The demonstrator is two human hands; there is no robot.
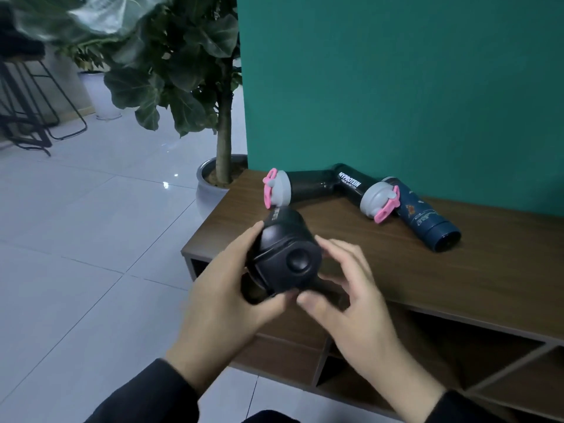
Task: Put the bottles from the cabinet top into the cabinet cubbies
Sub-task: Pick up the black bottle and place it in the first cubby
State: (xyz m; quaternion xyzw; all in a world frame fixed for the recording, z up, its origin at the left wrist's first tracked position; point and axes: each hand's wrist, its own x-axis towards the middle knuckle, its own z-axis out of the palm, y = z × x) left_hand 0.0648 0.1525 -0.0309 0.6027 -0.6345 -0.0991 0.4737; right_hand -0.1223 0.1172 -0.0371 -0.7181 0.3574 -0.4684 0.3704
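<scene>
Dark sleeves are being seen at the bottom edge, and just above them, at frame centre, a black bottle [282,257] is being held off the cabinet top [427,270], its lid end turned toward the camera. It is being gripped by the left hand [225,303], wrapped round the lid's left and underside; the right hand [348,288] is half-open, its fingertips [308,300] apparently just touching the lid's lower edge. The bottle is judged rigid, smooth and likely slippery; its weight cannot be told, so a hold round the body rather than the lid is advised.

At centre right, three more bottles are lying on their sides, touching: two black ones with grey-and-pink lids [305,189] [363,193] and a navy patterned one [427,221]. Being round, they are liable to roll. The cubbies [457,361] are opening at lower right, slanted dividers narrowing them. A potted plant [219,123] is standing beside the cabinet's far end, clear of the path.
</scene>
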